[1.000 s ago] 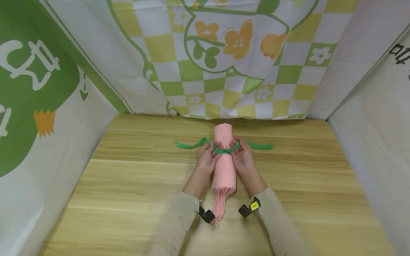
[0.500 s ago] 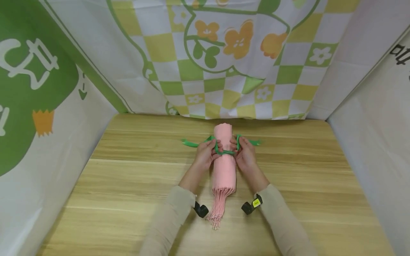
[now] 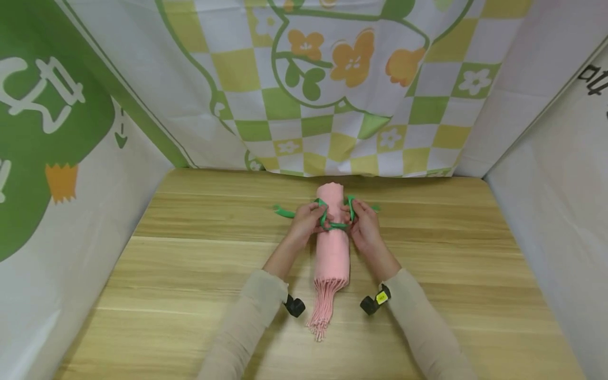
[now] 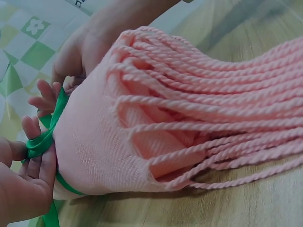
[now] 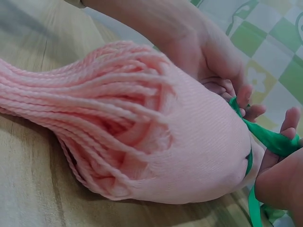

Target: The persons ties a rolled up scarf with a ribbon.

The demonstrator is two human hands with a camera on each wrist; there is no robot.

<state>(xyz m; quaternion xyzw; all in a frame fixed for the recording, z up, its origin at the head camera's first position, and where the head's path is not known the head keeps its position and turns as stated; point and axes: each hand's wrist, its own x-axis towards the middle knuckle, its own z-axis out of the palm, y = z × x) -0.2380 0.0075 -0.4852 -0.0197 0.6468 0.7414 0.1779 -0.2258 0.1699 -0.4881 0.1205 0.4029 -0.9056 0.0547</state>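
A rolled pink scarf [image 3: 332, 256] lies lengthwise on the table, its twisted fringe [image 4: 222, 109] spread toward the person. Round its upper half runs a green ribbon [image 3: 337, 226], crossed on top of the roll. On the left side, my left hand [image 3: 306, 224] pinches one part of the ribbon between thumb and fingers. My right hand [image 3: 366, 227] pinches the other part on the right side. Both hands sit against the roll, fingertips close over it. In the left wrist view, a fold of green ribbon [image 4: 40, 142] lies across the fingers. Loose ribbon ends stick out beyond both hands.
The wooden table [image 3: 190, 295] reaches to a checked, flower-printed cloth [image 3: 332, 126] at the back. White printed panels stand at left and right. A black wrist camera [image 3: 294, 306] is on the left sleeve, another [image 3: 369, 305] on the right.
Both hands have gone from loosely spread fingers to pinching the ribbon. Ribbon loops now rise beside the roll, and the loose ends reach out less far. The scarf stays in place.
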